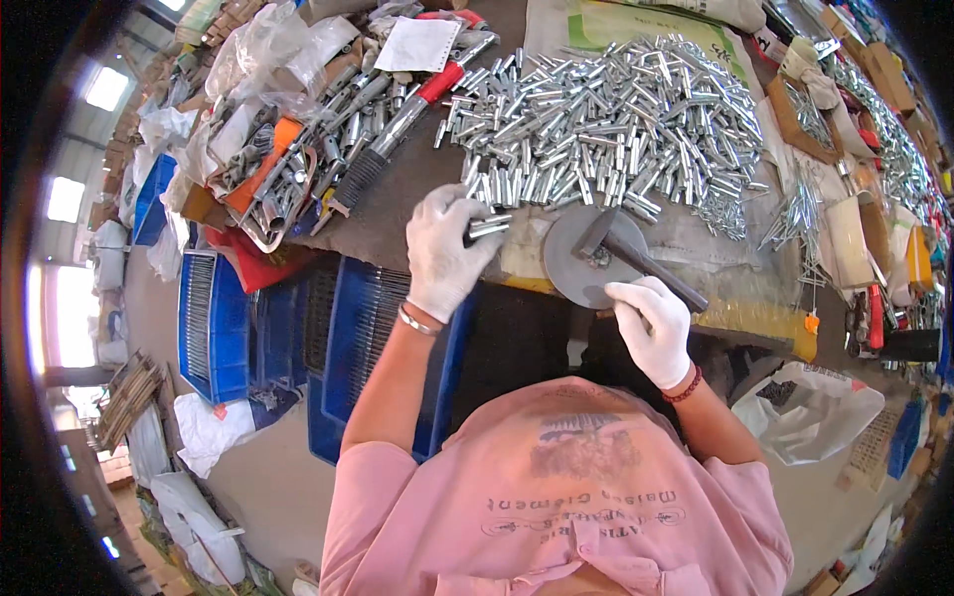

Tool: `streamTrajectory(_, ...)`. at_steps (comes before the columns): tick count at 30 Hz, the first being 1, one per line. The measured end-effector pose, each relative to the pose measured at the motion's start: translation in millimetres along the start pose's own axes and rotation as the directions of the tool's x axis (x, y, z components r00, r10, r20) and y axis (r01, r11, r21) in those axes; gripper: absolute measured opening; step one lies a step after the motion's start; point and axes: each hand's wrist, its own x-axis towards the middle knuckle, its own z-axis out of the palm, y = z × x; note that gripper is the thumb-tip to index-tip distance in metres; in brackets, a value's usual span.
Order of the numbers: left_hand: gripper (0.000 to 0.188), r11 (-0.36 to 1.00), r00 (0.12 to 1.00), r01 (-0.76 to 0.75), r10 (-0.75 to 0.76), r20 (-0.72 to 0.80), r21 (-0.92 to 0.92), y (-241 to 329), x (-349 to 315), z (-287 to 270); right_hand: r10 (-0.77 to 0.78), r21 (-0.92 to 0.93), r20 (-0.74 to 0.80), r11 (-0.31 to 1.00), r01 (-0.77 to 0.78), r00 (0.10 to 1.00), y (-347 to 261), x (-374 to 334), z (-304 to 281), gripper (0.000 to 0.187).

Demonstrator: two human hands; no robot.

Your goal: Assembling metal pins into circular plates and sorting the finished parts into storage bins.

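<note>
My left hand [446, 253], in a white glove, is closed around a few short silver metal tubes [489, 227] whose ends stick out beside the thumb. It is over the front edge of the workbench, just left of a round grey plate [564, 266]. A hammer [641, 260] lies across that plate, its handle slanting down to the right. My right hand [653, 326], also gloved, is just below the hammer handle with thumb and fingers drawn together. What they pinch is too small to make out. Beyond both hands spreads a large pile of similar metal tubes [616, 124].
At the left of the bench [397, 214] are tools, plastic bags and a long red-banded metal tool [417, 109]. Blue crates [333, 397] of rods stand below on the left. On the right are small pins [795, 219] and a cardboard box [803, 117]; a white bag [810, 412] hangs lower.
</note>
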Motion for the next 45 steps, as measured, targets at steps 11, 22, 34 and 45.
streamTrajectory(11,0.049,0.994,0.977,-0.078,0.060,-0.206,-0.082,10,9,-6,0.035,-0.021,-0.007,0.999,-0.035,0.999,4,-1,0,0.023)
streamTrajectory(22,0.058,0.903,0.936,0.311,-0.237,0.259,-0.296,-21,81,-13,0.007,-0.009,-0.014,1.000,-0.008,1.000,2,-5,1,0.013)
streamTrajectory(34,0.055,0.986,0.967,0.139,-0.154,0.205,0.088,-37,92,-16,0.109,-0.618,-0.456,0.676,-0.402,0.884,34,-17,-165,0.014)
streamTrajectory(45,0.041,0.633,0.917,0.363,-0.113,0.382,-0.684,55,47,-32,0.617,-0.627,-0.492,0.238,-0.742,0.614,131,-24,-257,0.026)
